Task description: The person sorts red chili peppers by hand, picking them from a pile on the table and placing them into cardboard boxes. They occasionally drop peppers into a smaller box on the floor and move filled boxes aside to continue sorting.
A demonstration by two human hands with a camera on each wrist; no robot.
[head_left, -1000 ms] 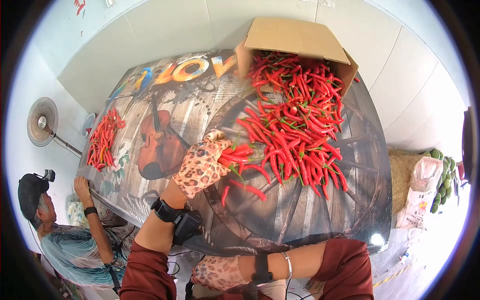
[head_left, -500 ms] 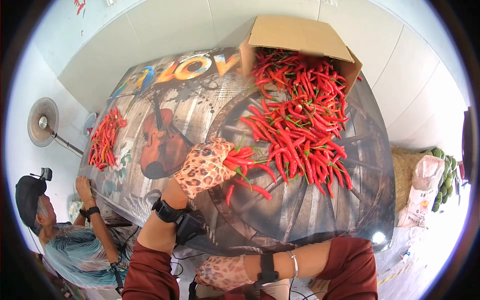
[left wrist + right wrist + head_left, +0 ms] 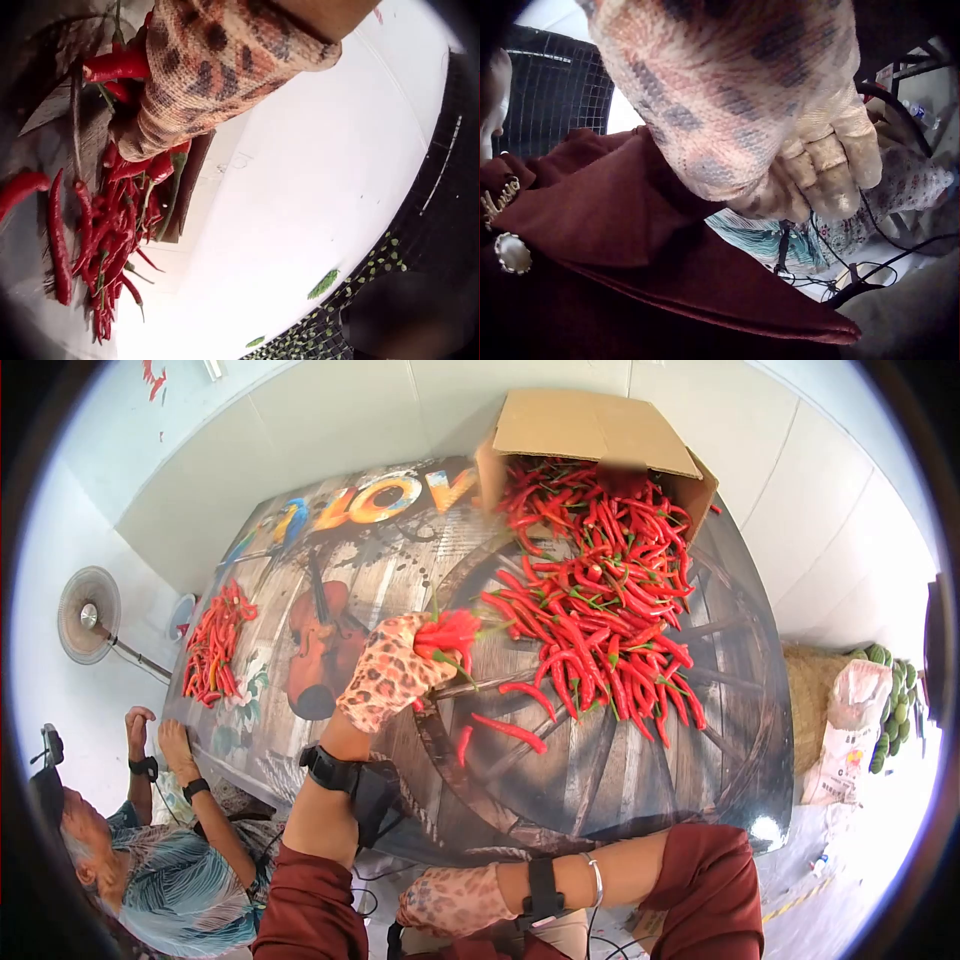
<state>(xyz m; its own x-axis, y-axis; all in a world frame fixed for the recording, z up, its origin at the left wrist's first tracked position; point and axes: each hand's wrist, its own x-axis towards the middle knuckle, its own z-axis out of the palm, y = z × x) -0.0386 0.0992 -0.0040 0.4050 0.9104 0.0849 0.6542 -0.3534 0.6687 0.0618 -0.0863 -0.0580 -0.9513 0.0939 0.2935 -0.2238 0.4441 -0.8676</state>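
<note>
My gloved left hand (image 3: 392, 670) grips a small bunch of red chili peppers (image 3: 450, 632), green stems sticking out, above the table left of the main pile. In the left wrist view, the leopard-print glove (image 3: 202, 75) covers most of the bunch, with some held chili peppers (image 3: 120, 66) showing beside it. Loose on the table below lie a long chili pepper (image 3: 510, 732), a short one (image 3: 464, 744) and a curved one (image 3: 530, 695). Low at my lap, away from the chilies, is my gloved right hand (image 3: 780, 127), its fingers loosely bent and holding nothing.
A large chili pile (image 3: 610, 610) spills from a cardboard box (image 3: 595, 430) lying on its side. Another chili heap (image 3: 215, 640) sits at the left of the printed table (image 3: 390, 580). A seated person (image 3: 180, 880) has both hands near the left edge.
My left hand has moved up and left with the bunch, leaving the curved chili on the table. At the left, the other person has raised one hand; my right hand stays low.
</note>
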